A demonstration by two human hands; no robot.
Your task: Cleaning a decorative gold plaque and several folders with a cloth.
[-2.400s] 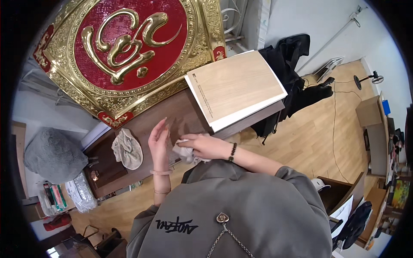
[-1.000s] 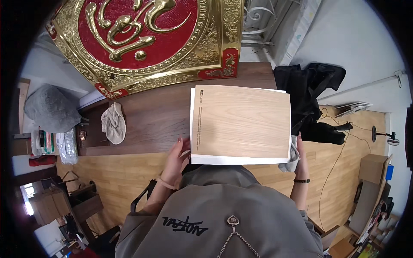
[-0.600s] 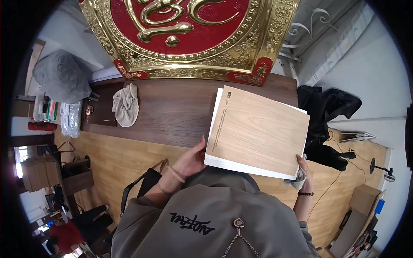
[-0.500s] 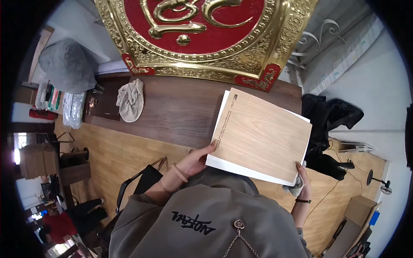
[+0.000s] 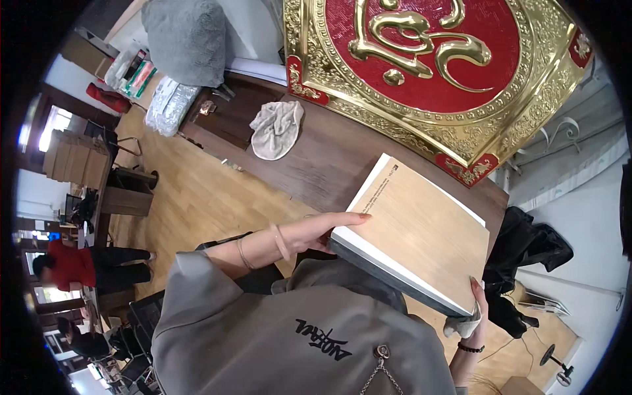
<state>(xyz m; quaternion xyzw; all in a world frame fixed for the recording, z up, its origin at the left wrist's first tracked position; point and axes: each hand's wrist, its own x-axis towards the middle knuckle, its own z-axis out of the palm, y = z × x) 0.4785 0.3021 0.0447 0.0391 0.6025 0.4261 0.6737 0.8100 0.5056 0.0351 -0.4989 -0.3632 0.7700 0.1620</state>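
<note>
Desk and gold-framed red panel have slid right on my feed and slant more than half a second ago; the wood-faced stack has turned clockwise and now shows its dark side facing the wearer.

Biggest first. Desk: dark brown, runs diagonally from upper left to lower right. Panel: on the desk's far side, gold raised character on red. Stack: pale wood-grain cover, white layer under it, out at the desk's near edge by the wearer's front; can't tell if its underside touches the desk. Black fabric lies just past the desk's right end. Grey plush cushion, upper left, beyond the desk's left part.

Hands are apart, both gripping the stack. I see the left hand on the left corner, thumb over the cover; the other fingers are mostly hidden. Right hand has the right corner, a fingertip on the cover, grey-white rag bunched between palm and stack. Crumpled pale cloth sits on the desk, well apart from both. Smallest: pink bangle, left wrist; dark bead bracelet, right wrist.
</note>
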